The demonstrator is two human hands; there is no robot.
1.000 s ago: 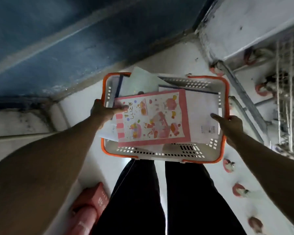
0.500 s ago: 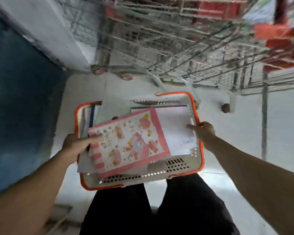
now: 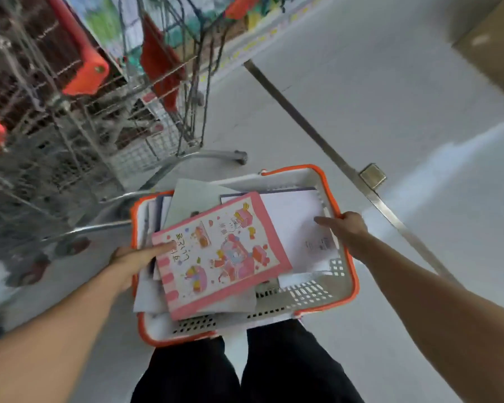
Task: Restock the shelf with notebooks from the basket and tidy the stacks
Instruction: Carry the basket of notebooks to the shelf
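Both hands [image 3: 134,257] [image 3: 348,228] gripping notebook-filled basket [image 3: 309,298]

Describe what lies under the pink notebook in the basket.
Under the pink notebook: white notebook, grey sheets. Anything deeper in the basket is covered.

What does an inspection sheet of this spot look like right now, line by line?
Surface: pale floor, metal strip crossing it.
Job's things: orange-rimmed basket carried at both sides; pink cartoon notebook on top, white notebook beneath, loosely piled.
Clutter: nothing seen.
Grippers: left hand grips the basket's left rim, finger on the pink notebook; right hand grips the right rim.
Cables: nothing seen.
Surroundings: nested wire shopping carts, red handles.
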